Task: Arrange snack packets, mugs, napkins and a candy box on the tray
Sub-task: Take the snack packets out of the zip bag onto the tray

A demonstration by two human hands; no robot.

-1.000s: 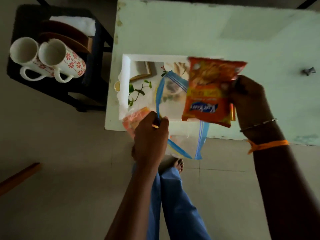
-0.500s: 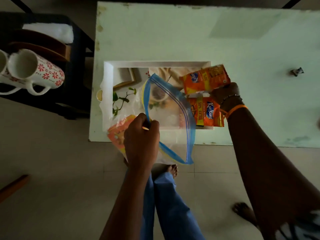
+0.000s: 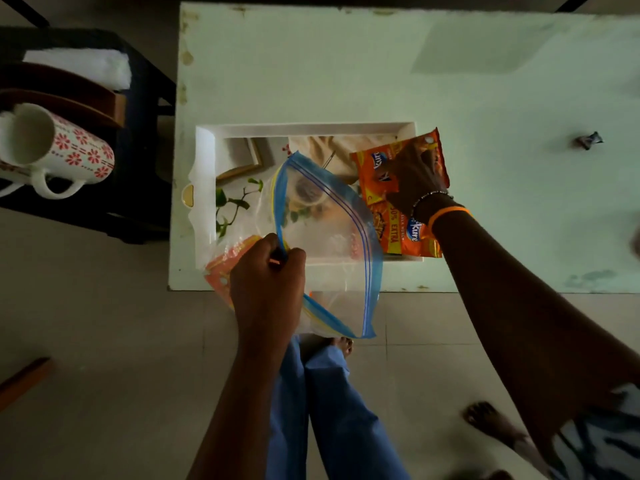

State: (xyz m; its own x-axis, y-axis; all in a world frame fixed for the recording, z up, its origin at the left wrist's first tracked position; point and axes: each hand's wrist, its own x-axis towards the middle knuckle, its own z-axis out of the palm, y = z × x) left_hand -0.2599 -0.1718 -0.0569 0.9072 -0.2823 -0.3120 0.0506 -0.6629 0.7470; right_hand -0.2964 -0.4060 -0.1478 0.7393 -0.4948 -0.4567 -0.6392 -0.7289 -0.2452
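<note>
Orange snack packets (image 3: 398,164), two, lie on one tray (image 3: 204,161).

The tray (image 3: 204,188) lies on the table (image 3: 346,71) at its near edge, toward seven o'clock of the tabletop. Two snack packets sit at the tray's three o'clock end, the far packet (image 3: 375,168) at one o'clock over the rim, the near packet (image 3: 405,233) at four o'clock. At nine o'clock of the table, a stand (image 3: 138,174) carries a mug (image 3: 62,147) lying on its side, with napkins (image 3: 79,65) behind it.
</note>
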